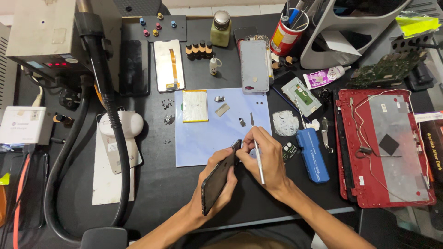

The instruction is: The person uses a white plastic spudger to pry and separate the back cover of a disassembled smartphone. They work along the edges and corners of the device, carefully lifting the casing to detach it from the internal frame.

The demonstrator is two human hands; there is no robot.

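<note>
Lying tilted on its edge near the middle of the tabletop [157, 184], just at the near edge of the pale blue mat [207, 138], a dark phone [219, 177]. Gripping it from below and behind, fingers wrapped around its back, the left hand [220, 180]. Closing around thin metal tweezers [259, 161] and meeting the phone's far end, the right hand [267, 159]. Resting on the mat farther off, a yellowish battery [195, 106], a small silver plate [222, 109] and a few tiny metal parts. Lying just right of the right hand, a blue box-shaped tool [314, 154], with a white crumpled wipe [285, 123] beyond it. Sprawling at the far right, an opened red laptop shell [385, 147] with loose wires. Standing along the far edge, a grey phone back [254, 64], a screen panel with an orange ribbon [169, 64], a row of small brown bottles [198, 50] and a red cup of tools [286, 37]. Curving down the left side from a grey station [41, 34], a thick black hose [115, 138].
</note>
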